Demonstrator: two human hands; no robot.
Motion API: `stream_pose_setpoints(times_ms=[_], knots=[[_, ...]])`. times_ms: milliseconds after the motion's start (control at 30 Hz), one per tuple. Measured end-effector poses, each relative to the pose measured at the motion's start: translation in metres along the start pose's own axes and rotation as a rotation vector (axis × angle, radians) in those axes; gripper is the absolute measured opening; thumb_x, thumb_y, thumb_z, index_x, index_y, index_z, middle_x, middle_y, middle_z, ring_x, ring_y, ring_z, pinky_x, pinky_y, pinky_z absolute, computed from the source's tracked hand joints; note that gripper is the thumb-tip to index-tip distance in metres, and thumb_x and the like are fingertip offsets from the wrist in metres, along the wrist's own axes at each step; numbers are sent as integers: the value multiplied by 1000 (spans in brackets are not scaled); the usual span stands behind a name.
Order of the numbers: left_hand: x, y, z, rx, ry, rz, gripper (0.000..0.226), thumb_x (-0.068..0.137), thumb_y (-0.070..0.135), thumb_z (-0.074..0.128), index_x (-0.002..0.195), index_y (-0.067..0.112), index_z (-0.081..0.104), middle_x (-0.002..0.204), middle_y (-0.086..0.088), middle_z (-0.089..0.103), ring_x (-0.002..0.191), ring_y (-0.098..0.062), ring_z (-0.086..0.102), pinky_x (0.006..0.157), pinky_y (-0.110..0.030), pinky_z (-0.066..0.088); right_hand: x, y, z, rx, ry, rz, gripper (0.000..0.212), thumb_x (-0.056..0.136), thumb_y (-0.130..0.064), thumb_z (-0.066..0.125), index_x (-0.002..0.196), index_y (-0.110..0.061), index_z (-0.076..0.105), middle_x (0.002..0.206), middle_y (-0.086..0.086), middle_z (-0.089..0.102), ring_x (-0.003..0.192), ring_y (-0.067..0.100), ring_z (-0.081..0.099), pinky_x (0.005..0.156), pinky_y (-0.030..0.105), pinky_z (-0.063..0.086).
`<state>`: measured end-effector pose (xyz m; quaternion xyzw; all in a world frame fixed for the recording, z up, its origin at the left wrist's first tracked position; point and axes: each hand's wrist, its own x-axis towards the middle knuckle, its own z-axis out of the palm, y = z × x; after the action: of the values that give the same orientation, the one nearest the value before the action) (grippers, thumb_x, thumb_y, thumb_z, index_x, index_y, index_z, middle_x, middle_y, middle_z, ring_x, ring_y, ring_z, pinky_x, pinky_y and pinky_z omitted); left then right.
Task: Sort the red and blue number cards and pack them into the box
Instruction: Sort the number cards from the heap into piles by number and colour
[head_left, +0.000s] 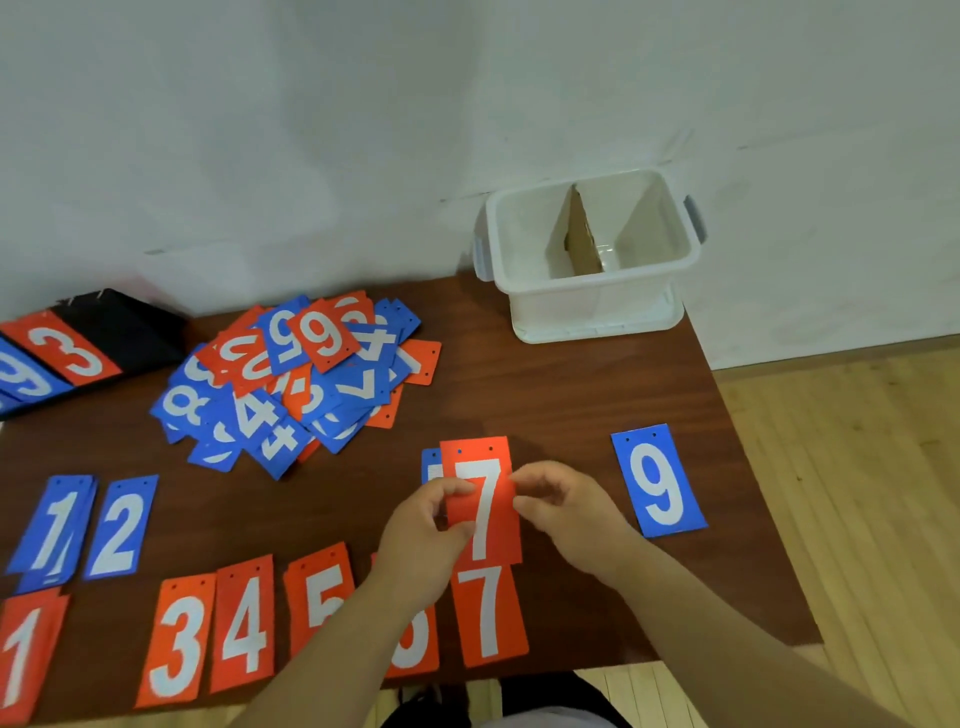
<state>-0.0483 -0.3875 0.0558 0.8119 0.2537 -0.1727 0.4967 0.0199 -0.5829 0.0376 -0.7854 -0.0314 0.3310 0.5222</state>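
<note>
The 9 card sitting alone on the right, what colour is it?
The 9 card is blue with a white number, seen best in the head view.

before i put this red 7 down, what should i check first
1. Grip on held red 7: left hand and right hand pinch its side edges. Ok.
2. Matching stack: lower red 7 lies face up just below. Ok.
3. Single card only: blue card peeks out behind its left edge; held or lying, cannot tell.
4. Box open, no cards visible inside. Ok.
5. Pile sorted: red and blue mixed. Not ok.
</note>
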Motion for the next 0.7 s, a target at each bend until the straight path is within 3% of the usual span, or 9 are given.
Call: stream_pose_setpoints(times_ms=[233, 367, 500, 567, 700], knots=[[-17, -38, -7, 14, -75, -7, 38, 93, 10, 69, 113, 42, 62, 117, 16, 64, 100, -1, 64, 75, -13, 56, 2, 8, 38, -134, -12, 58, 21, 92, -16, 71, 105, -32, 70, 98, -15, 68, 92, 6, 66, 79, 22, 56], [-27, -76, -5, 217, -194, 51, 39, 93, 17, 69, 119, 45, 63, 123, 17, 63, 110, -3, 61, 88, -13, 51, -11, 35, 58, -315, -53, 74, 22, 89, -12, 71, 100, -31, 67, 95, -18, 67, 89, 4, 64, 73, 8, 46], [-28, -100, -10, 344, -193, 86, 38, 93, 26, 69, 128, 39, 63, 124, 13, 61, 109, -8, 59, 90, -22, 49, -28, 66, 81, -456, -39, 123, 25, 88, -14, 70, 99, -35, 64, 97, -17, 66, 89, 5, 63, 72, 7, 43], [-28, -110, -20, 364, -169, 103, 36, 93, 29, 68, 128, 38, 63, 124, 12, 60, 107, -9, 58, 89, -25, 48, -33, 72, 91, -520, -1, 142, 23, 88, -14, 68, 103, -32, 67, 99, -12, 67, 90, 10, 64, 73, 11, 46], [-34, -129, -55, 386, -126, 160, 36, 94, 33, 67, 130, 35, 62, 124, 11, 60, 109, -9, 58, 90, -26, 48, -42, 66, 104, -629, 128, 189, 24, 85, -23, 66, 108, -30, 68, 107, -1, 53, 92, 22, 64, 81, 31, 53]])
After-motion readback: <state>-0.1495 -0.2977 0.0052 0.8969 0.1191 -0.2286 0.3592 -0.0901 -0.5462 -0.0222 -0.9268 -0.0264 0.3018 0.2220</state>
